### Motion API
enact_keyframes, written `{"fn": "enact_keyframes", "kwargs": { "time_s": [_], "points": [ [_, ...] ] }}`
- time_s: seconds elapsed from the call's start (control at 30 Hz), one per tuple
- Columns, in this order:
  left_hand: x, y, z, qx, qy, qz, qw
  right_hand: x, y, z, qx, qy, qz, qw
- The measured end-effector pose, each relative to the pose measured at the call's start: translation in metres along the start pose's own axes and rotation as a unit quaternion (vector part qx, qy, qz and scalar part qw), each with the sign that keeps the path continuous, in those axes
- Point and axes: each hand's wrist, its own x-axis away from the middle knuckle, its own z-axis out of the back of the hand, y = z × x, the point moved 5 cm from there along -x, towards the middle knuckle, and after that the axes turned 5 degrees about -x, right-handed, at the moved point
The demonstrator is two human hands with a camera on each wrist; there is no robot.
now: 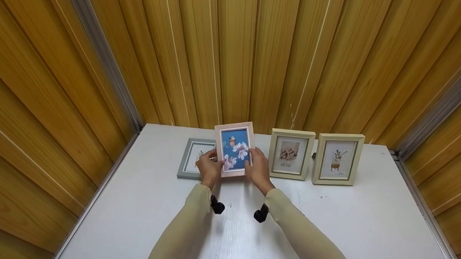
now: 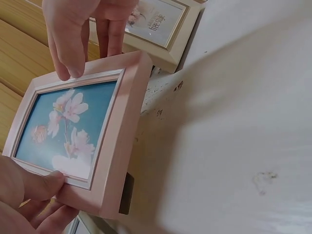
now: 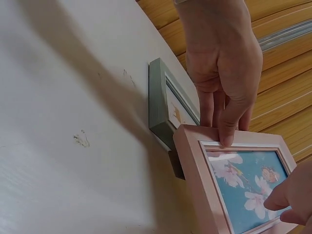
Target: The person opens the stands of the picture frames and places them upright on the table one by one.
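A pink picture frame (image 1: 233, 174) with white blossoms on a blue ground is tilted between my two hands. My left hand (image 1: 210, 167) pinches its left side, thumb (image 2: 48, 183) on the front border and fingers behind. On the opposite side my right hand (image 1: 259, 166) holds the frame, with its thumb at the front and other fingers behind in the left wrist view. A dark stand piece (image 3: 175, 165) pokes out from the back. I cannot tell whether the lower edge touches the table. A grey-green frame (image 1: 189, 174) stands behind my left hand, which partly covers it.
Two cream frames stand to the right on the white table (image 1: 141, 211): one with a bouquet picture (image 1: 287, 175), one with a potted plant (image 1: 333, 180). Wood-panelled walls (image 1: 235, 67) rise behind and at both sides. Metal strips (image 1: 102, 46) run along the corners.
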Motion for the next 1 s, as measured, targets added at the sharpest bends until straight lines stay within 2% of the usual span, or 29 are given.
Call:
{"fn": "enact_keyframes", "kwargs": {
  "time_s": [0.23, 0.4, 0.5, 0.83, 1.0],
  "points": [
    [0.001, 0.0, 0.003, -0.019, -0.001, -0.003, 0.9998, 0.0, 0.001, -0.001, -0.025, 0.008, -0.015, 1.0],
    [0.0, 0.0, 0.007, -0.014, -0.004, 0.008, 0.9999, -0.003, 0.005, -0.002, -0.066, 0.006, -0.057, 0.996],
    [-0.002, 0.006, 0.011, -0.012, 0.0, 0.003, 0.9999, -0.006, 0.005, 0.0, -0.101, 0.014, -0.084, 0.991],
    [0.0, 0.032, 0.021, -0.019, 0.009, -0.034, 0.9992, -0.017, -0.006, 0.011, -0.116, 0.087, -0.069, 0.987],
    [0.003, 0.03, 0.02, -0.012, 0.003, -0.041, 0.9991, -0.021, -0.006, 0.011, -0.094, 0.111, -0.063, 0.987]
  ]
}}
